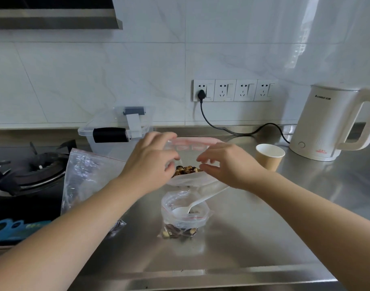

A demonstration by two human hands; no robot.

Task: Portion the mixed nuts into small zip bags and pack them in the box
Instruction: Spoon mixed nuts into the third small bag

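Observation:
A large clear zip bag of mixed nuts (188, 169) stands in the middle of the steel counter with its mouth pulled wide. My left hand (150, 160) pinches the left side of that mouth and my right hand (224, 164) pinches the right side. In front of it stands a small zip bag (183, 217) with a few nuts at its bottom and a white plastic spoon (192, 205) resting in its open top. A clear plastic box (116, 131) with a black handle and grey latch sits behind my left hand.
Empty zip bags (85, 177) lie in a pile at the left, next to a gas burner (30, 171). A paper cup (269, 156) and a white kettle (331, 122) stand at the right. The counter's front edge (200, 276) runs near the bottom.

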